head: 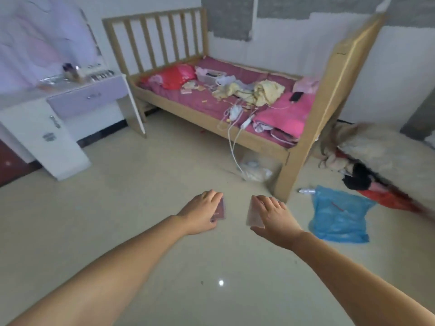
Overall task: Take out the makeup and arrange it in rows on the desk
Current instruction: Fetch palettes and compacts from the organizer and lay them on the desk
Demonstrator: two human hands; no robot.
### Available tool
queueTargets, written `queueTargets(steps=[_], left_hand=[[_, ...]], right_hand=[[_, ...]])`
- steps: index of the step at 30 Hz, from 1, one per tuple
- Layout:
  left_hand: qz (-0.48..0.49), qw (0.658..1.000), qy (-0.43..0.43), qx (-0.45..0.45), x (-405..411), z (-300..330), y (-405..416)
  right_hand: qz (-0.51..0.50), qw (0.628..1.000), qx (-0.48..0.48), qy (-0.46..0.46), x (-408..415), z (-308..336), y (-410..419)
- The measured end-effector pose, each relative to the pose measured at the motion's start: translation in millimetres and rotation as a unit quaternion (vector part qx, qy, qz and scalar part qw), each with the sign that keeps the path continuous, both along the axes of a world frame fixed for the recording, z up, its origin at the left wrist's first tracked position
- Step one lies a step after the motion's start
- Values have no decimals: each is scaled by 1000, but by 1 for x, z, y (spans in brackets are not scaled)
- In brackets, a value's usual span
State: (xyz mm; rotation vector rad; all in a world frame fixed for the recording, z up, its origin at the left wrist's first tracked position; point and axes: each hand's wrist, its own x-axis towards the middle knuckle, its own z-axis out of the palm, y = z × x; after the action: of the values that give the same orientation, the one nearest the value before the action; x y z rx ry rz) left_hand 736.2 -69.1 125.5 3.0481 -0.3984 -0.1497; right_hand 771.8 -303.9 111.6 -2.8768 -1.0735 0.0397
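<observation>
The person stands on the pale floor with both arms stretched forward, and each hand carries a flat, clear-cased makeup palette. The left hand (200,211) grips a dark red palette (219,211), fingers curled over its far edge and the case jutting out toward 3 o'clock of the hand. The right hand (271,216) holds a paler pink palette (253,214) the same way, its case showing at the hand's 9 o'clock side. The two hands are near each other but apart, with bare floor between them. The desk (89,97), lilac-fronted and already bearing a blurred cluster of small items, sits at about 10 o'clock of the view, well away from the hands; a wooden bed (235,102) fills 12 to 1 o'clock and a blue plastic bag (339,217) lies at 3 o'clock. Such cases are likely light, rigid and slick, with hinged lids and brittle pressed powder inside, so gripping across the long edges, thumb beneath, seems soundest, then setting them down flat.
</observation>
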Motion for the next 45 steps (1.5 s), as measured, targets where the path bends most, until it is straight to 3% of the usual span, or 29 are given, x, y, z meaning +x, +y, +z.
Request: queueTargets(steps=[5,14,24,33,45], left_hand=[[97,995,-10,2,4,7,140],[230,973,-19,-20,47,-4,303],[432,898,-12,-83,133,-7,460],[492,867,-10,-78,192,-21,644],[464,881,-14,-91,291,2,948]], right_hand=[[90,996,8,1,45,8,149],[222,975,-25,5,151,3,340],[368,929,-19,28,300,18,551],[446,895,-18,15,376,2,770],[422,906,-29,17,480,11,1063]])
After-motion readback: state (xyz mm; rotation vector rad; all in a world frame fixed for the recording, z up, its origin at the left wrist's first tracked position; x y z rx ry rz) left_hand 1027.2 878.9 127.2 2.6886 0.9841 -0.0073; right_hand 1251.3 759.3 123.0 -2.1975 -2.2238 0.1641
